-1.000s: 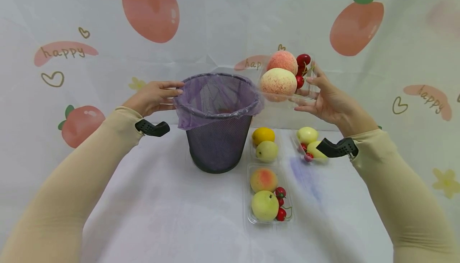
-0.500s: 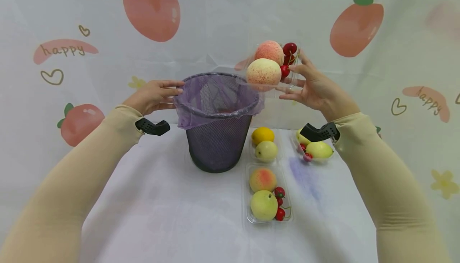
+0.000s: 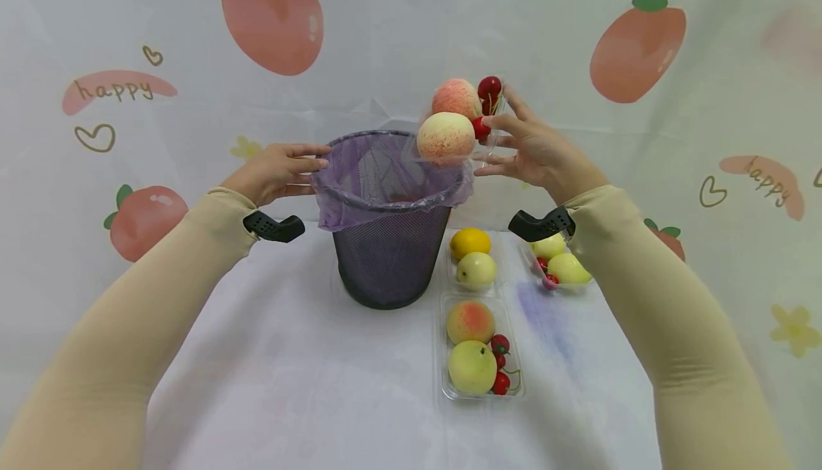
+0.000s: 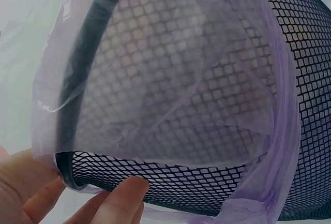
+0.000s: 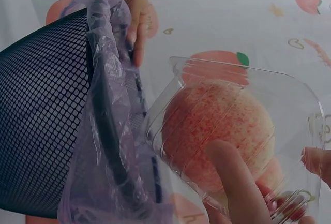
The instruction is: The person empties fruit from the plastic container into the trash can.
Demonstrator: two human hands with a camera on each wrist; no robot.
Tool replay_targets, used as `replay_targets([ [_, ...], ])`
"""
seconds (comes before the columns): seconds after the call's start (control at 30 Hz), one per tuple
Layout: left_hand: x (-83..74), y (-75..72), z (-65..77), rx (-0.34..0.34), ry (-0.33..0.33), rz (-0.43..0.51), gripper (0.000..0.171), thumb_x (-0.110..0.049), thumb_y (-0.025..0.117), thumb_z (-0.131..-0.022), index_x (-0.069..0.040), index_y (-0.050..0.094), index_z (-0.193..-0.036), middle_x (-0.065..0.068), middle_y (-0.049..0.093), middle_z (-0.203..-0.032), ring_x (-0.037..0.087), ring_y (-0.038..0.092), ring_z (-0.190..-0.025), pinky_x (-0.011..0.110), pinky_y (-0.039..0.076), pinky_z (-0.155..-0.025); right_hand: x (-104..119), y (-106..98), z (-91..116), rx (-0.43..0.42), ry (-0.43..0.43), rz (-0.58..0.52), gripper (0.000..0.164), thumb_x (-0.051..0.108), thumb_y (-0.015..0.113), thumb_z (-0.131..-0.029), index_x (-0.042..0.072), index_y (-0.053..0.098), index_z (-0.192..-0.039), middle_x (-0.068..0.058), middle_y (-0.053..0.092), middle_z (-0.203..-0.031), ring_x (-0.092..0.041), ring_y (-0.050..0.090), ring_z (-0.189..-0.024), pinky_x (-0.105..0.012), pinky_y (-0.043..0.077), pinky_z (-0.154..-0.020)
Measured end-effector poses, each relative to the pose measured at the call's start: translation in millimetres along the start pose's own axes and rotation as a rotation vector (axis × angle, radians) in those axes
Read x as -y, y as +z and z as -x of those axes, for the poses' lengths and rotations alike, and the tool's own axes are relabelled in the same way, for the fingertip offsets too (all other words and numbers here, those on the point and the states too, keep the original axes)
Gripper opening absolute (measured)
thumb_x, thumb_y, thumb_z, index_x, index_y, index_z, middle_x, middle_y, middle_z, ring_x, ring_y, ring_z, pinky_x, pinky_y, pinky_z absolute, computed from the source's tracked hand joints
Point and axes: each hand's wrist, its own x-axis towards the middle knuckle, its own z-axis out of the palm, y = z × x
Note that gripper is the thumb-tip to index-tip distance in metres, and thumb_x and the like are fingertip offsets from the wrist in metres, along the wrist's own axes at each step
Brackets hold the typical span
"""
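A black mesh wastebasket (image 3: 388, 259) with a translucent purple bin liner (image 3: 343, 215) folded over its rim stands upright on the table. At the left side of its rim, my left hand (image 3: 276, 172) grips the edge, fingertips against the mesh in the left wrist view. My right hand (image 3: 539, 156) holds a clear plastic fruit box (image 5: 181, 74), tilted, over the right part of the rim. Inside that box are a pale speckled peach (image 3: 446, 136), a pinker peach (image 3: 456, 95) and red cherries (image 3: 489, 89). The right thumb (image 5: 232, 177) lies across the box's side.
Right of the wastebasket, a clear box holds a lemon (image 3: 471, 243) and a pale green fruit (image 3: 477, 270). Nearer me, another box (image 3: 514, 395) holds a peach, a yellow-green pear and small red fruits. A third box (image 3: 571, 286) sits partly behind my right forearm.
My right hand has carried the fruit box leftward, from beside the wastebasket to over its right rim. My left hand has stayed at the rim.
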Motion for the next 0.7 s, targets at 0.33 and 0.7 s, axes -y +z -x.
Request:
replay_targets([
  [0.33, 0.5, 0.6, 0.0, 0.000, -0.001, -0.017, 0.056, -0.028, 0.054, -0.100, -0.017, 0.036, -0.151, 0.010, 0.035, -0.149, 0.013, 0.056, -0.107, 0.021, 0.055, -0.087, -1.2, 16.7, -8.0, 0.006, -0.008, 0.123, 0.079, 0.017, 0.064, -0.094, 0.065, 0.021, -0.141, -0.011, 0.000, -0.162, -0.049, 0.017, -0.142, -0.049, 0.056, -0.081],
  [0.7, 1.3, -0.2, -2.1, -0.006, -0.002, -0.012, 0.055, -0.027, 0.054, -0.100, -0.016, 0.036, -0.151, 0.009, 0.036, -0.148, 0.010, 0.058, -0.101, 0.021, 0.055, -0.086, 1.8, 29.6, -14.3, -0.020, -0.023, 0.218, 0.082, 0.013, 0.065, -0.093, 0.064, 0.024, -0.142, -0.009, 0.015, -0.156, -0.040, 0.038, -0.119, -0.057, 0.052, -0.086],
])
